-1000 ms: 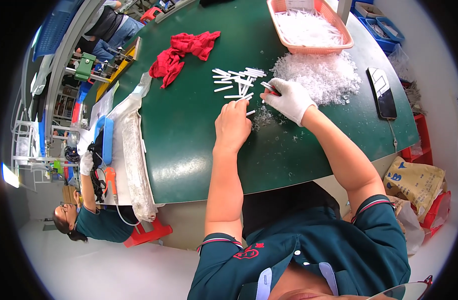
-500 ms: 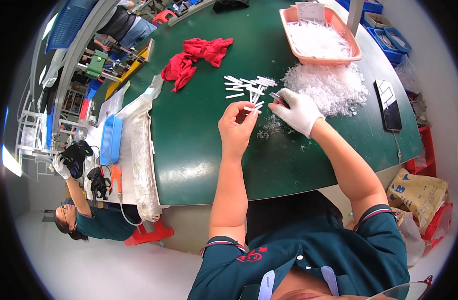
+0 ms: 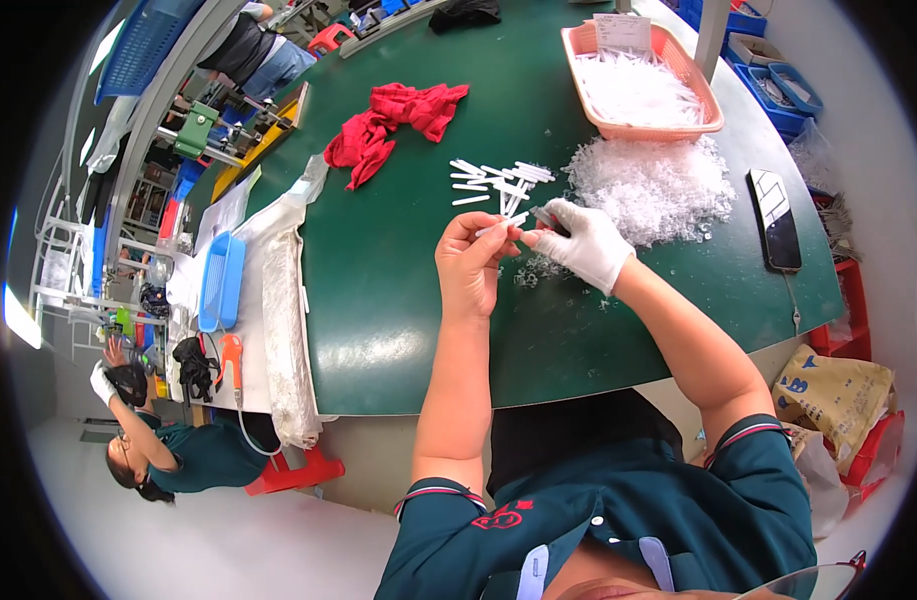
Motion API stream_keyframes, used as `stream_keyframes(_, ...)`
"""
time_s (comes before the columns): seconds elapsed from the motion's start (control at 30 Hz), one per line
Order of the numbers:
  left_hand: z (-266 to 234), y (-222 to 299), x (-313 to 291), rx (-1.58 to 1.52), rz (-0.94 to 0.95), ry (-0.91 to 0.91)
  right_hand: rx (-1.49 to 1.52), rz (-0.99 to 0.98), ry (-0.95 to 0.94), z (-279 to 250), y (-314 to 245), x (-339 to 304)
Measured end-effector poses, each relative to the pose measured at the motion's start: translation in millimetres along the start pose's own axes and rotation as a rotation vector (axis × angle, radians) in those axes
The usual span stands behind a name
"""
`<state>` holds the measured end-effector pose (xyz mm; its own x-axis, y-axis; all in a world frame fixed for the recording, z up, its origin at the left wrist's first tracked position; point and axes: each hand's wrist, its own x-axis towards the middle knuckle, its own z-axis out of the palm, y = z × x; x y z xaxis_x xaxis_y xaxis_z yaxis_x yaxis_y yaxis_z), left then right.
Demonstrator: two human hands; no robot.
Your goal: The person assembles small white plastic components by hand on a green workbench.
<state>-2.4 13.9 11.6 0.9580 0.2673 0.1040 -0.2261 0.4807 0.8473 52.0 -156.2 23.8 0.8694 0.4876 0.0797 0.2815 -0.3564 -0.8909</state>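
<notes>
My bare left hand (image 3: pixel 466 268) pinches a small white plastic stick (image 3: pixel 516 221) between thumb and fingers. Close on its right, my right hand (image 3: pixel 593 252) wears a white glove with bare fingertips and grips a small grey metal blade (image 3: pixel 544 216), partly hidden by the fingers. The blade is close to the stick's end; whether they touch I cannot tell. Just beyond my hands lie several loose white sticks (image 3: pixel 470 187). Clear plastic trimmings (image 3: pixel 540 271) are scattered beneath my right hand, and a large heap of clear scraps (image 3: pixel 663 190) spreads farther right.
A pink basket (image 3: pixel 668 131) full of white pieces stands at the back right of the green table (image 3: pixel 378 290). Red cloth (image 3: pixel 418 108) lies back left, a phone (image 3: pixel 775 222) at right. Beyond the left edge are a blue tray (image 3: pixel 222 280) and a co-worker (image 3: pixel 203 460).
My right hand has moved left and slightly down, bringing the blade up to the stick in my left hand. The co-worker's arms have shifted.
</notes>
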Motion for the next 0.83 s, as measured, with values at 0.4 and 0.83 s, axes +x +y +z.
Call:
stream_keyframes(0.4,4,-10,-1,-0.197,-0.133,-0.096,-0.087,-0.086,0.060,-2,-4,-5)
stream_keyframes(0.83,0,-16,-1,-0.241,-0.135,-0.154,-0.194,-0.170,0.110,-3,-8,-7)
